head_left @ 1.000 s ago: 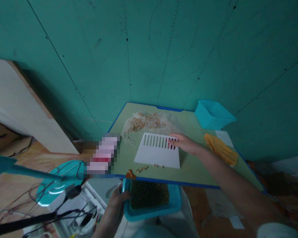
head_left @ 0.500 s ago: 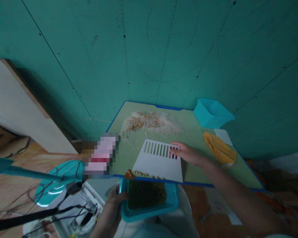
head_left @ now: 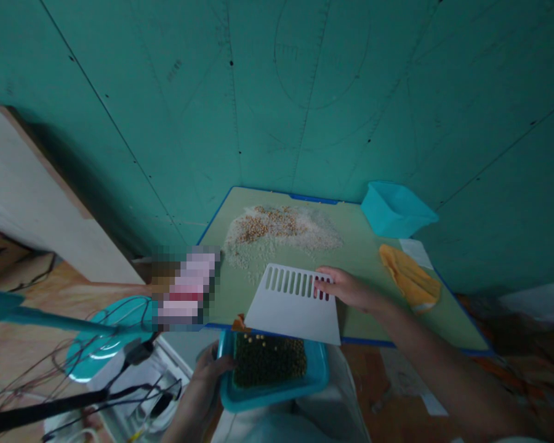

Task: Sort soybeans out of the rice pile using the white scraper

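My right hand grips the slotted end of a white plastic scraper, fingers through its right-hand slots. The scraper lies on the green table, its wide edge at the front rim. Below that rim my left hand is closed on the left side of a turquoise tray. Dark green grains or beans fill much of the tray, with some yellowish beans among them. Farther back on the table, tan beans lie in a spread of pale grains.
A turquoise bin stands at the table's back right, near an orange cloth. A blurred pink item is at the left edge. Cables, a black strap and a turquoise stool are at lower left. A green wall rises behind.
The scraper has moved slightly toward me over the front rim. The yellowish beans that lay along its edge have gone off it, and several now show in the tray.
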Action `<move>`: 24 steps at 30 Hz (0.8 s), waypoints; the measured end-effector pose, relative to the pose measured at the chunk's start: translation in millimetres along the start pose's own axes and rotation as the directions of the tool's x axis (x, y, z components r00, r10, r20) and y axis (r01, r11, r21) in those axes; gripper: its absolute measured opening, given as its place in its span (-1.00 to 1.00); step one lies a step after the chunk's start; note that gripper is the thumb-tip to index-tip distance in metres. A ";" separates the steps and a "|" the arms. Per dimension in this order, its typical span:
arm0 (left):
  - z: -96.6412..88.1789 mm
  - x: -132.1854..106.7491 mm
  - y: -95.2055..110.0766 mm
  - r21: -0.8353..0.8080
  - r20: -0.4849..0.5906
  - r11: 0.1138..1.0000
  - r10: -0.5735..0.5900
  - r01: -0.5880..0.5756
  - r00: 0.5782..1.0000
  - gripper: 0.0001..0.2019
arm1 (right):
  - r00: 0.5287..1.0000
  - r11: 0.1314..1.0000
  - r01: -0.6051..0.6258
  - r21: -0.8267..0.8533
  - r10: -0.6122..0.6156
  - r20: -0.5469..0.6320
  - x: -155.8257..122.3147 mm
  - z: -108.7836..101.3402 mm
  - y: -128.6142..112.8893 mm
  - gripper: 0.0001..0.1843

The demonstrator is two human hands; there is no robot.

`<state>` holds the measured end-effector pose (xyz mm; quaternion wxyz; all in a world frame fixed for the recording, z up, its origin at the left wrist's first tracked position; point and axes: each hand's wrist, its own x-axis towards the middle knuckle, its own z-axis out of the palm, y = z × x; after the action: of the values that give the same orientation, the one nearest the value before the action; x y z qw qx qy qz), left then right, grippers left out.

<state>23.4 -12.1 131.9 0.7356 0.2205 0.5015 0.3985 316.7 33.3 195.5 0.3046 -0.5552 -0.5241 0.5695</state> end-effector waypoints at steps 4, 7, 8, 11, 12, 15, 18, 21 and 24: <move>0.3 -0.2 0.3 0.000 0.028 1.000 -0.005 0.005 1.000 -0.71 | 1.000 1.000 0.020 -0.001 -0.020 0.005 -0.6 -0.4 0.9 -0.60; -2.1 1.6 -0.5 0.004 0.030 1.000 -0.006 0.006 1.000 -0.71 | 1.000 1.000 0.019 0.015 -0.019 0.012 -0.2 -1.4 3.1 -0.61; -2.9 2.3 -0.9 0.005 0.034 1.000 -0.010 0.010 0.999 -0.71 | 1.000 1.000 0.019 0.019 -0.019 0.013 -0.2 -1.6 3.6 -0.61; -3.8 3.2 -1.6 -0.012 0.037 1.000 -0.018 0.019 0.999 -0.69 | 1.000 0.999 0.014 0.030 -0.015 0.016 -1.0 -1.5 3.4 -0.60; -3.5 3.1 -1.5 -0.021 0.031 1.000 -0.018 0.019 0.999 -0.69 | 1.000 0.999 0.007 0.033 -0.007 0.016 -1.4 -1.3 2.8 -0.60; -1.7 1.6 -0.4 -0.019 0.018 1.000 -0.020 0.020 1.000 -0.71 | 1.000 0.999 -0.012 0.042 0.011 0.012 -2.4 -0.9 0.7 -0.60; -0.7 0.4 0.5 0.004 0.010 1.000 -0.022 0.022 1.000 -0.75 | 1.000 0.999 -0.006 0.043 0.006 0.011 -2.8 -1.6 0.8 -0.63; -1.0 -0.6 0.3 0.002 0.019 1.000 -0.018 0.018 1.000 -0.75 | 1.000 0.999 0.008 0.035 -0.008 0.007 -2.4 -3.8 3.8 -0.66; -1.2 -1.8 -0.2 0.001 0.012 1.000 -0.012 0.012 1.000 -0.75 | 0.998 0.999 0.047 -0.005 -0.047 -0.045 -1.0 -5.9 6.8 -0.69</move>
<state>22.1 -13.7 132.2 0.7408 0.2204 0.4985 0.3926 324.1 32.1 190.4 0.3285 -0.5561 -0.5313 0.5483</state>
